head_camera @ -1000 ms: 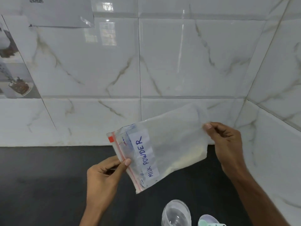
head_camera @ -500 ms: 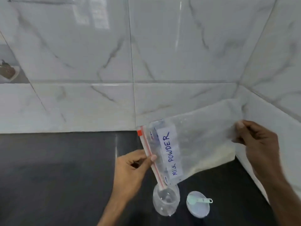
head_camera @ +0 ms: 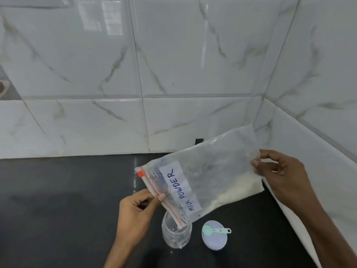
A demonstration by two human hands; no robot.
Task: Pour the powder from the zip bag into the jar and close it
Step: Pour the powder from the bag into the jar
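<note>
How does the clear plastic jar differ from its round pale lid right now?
The clear plastic jar stands upright and open under the zip bag's corner; the round pale lid lies flat beside it, apart. The jar looks empty; the lid carries a small green scoop. Both rest on the black counter.

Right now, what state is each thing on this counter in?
Clear zip bag labelled MILK POWDER: held tilted, zip end low at jar mouth, powder at far end.
Clear plastic jar: upright, lid off, looks empty.
Round pale lid: flat beside jar.
Small green scoop: on lid.
Left hand: pinching zip edge.
Right hand: pinching bottom edge.
</note>
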